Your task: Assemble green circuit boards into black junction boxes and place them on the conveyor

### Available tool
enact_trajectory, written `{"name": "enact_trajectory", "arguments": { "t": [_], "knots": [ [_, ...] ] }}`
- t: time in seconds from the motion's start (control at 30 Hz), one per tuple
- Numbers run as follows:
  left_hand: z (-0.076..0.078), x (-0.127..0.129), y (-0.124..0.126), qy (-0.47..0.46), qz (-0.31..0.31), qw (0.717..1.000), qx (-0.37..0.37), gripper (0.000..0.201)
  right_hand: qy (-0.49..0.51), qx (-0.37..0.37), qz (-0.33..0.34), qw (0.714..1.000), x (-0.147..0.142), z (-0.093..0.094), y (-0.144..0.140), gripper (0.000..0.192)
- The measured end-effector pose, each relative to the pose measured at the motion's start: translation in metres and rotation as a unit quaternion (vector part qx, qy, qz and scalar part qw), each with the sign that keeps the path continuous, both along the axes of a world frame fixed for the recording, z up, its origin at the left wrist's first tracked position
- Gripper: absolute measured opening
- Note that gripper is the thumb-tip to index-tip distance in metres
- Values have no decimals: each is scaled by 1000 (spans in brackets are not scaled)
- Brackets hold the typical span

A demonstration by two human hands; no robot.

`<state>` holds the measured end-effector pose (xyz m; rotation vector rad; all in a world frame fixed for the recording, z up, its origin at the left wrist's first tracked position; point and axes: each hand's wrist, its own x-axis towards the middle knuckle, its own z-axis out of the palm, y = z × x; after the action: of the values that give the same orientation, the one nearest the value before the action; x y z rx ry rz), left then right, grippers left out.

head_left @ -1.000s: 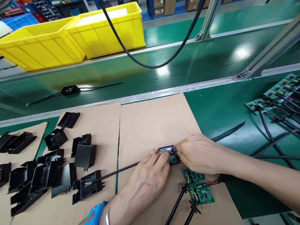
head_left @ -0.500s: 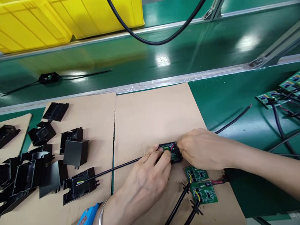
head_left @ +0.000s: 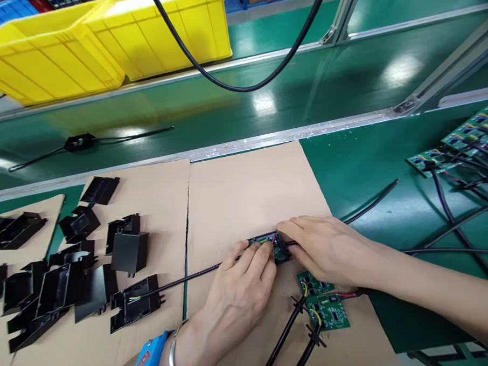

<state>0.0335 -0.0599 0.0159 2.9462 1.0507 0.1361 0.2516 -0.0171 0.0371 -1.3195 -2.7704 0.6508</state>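
Observation:
Between my hands a small black plastic case (head_left: 286,253) with a green circuit board (head_left: 278,247) inside lies on the cardboard (head_left: 244,188). My left hand (head_left: 241,285) is closed on the case, its fingertips pressing at the board and hiding its left part. At the case's right end, the bent thumb and fingers of my right hand (head_left: 331,250) close round a black cable (head_left: 290,243). Another black cable (head_left: 203,271) runs left from the case, its stripped coloured wires resting over an open black case (head_left: 130,315). Just below my right hand lie two green boards (head_left: 334,314) with cables.
Several black cases (head_left: 129,253) stand at the left. Wired circuit boards (head_left: 429,161) and crossing cables lie at the right. Yellow bins (head_left: 177,37) sit at the back, near a hanging black cable (head_left: 240,90). A metal rail (head_left: 250,145) crosses behind the cardboard.
My right hand has shifted from the case's right edge to the cable there, its fingers less tightly curled. My left hand stays on the case. The camera view has tilted up slightly.

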Motion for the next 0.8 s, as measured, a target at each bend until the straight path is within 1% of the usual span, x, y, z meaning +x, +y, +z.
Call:
{"name": "enact_trajectory", "arguments": {
  "t": [0.07,0.13,0.17,0.27,0.33,0.43,0.53,0.67,0.8],
  "knots": [
    [0,-1,0,-5,14,1000,1,38,43,-5,20,999,1,-3,-1,42],
    [-1,-3,1,-18,19,1000,0,37,60,0,26,998,-3,-5,0,51],
    [-2,-5,1,-26,22,999,0,36,57,1,25,998,-6,-6,1,50],
    [-2,-8,4,-47,30,998,0,35,37,5,19,999,-15,-6,6,35],
    [0,-9,8,-61,22,998,-9,32,31,12,21,999,-18,-5,8,33],
    [4,-12,14,-77,10,996,-41,27,29,18,26,999,-20,-5,10,36],
    [1,-15,17,-86,8,994,-65,27,32,15,34,999,-20,-6,11,37],
    [-6,-18,14,-93,-11,994,-58,33,49,12,33,998,-17,-11,13,41],
    [-2,-13,11,-80,-4,995,-50,43,78,0,37,996,-5,-15,11,58]
  ]
}}
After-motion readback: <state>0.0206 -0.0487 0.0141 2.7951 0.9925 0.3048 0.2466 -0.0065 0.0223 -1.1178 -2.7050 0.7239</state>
